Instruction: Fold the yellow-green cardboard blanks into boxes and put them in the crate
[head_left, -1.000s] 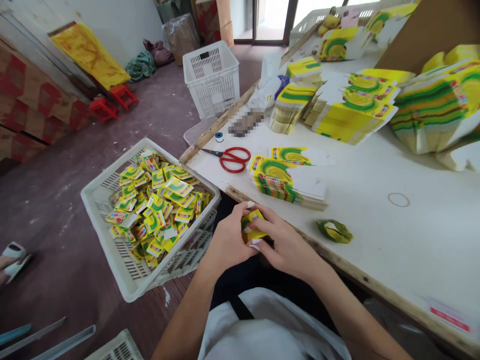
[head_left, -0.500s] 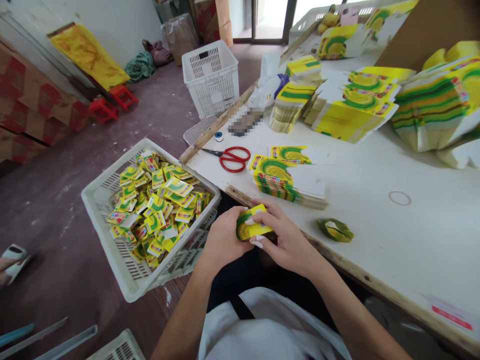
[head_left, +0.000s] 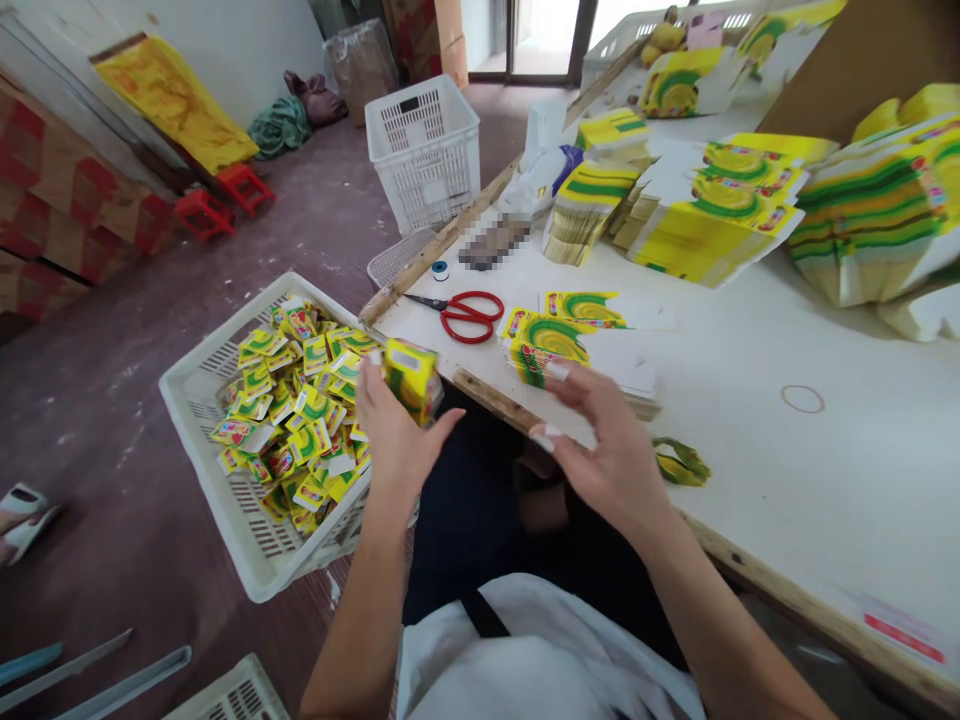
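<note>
My left hand is over the right edge of the crate, with a small yellow-and-green box between its fingers and thumb. The thumb sticks out to the side, and the box is blurred. My right hand holds nothing; its thumb and fingers are apart by the table's wooden edge. Just beyond its fingertips lies a stack of flat printed cartons. Many similar small yellow packs fill the white plastic crate on my left.
Red-handled scissors and a small blue-and-white spool lie on the white table. A crumpled green-yellow piece and a rubber band are to the right. Folded carton stacks stand farther back. Another white crate is on the floor.
My hands have moved apart. The left has carried the small yellow box leftward to the crate's edge; the right has let go of it, opened and shifted right toward the carton stack.
</note>
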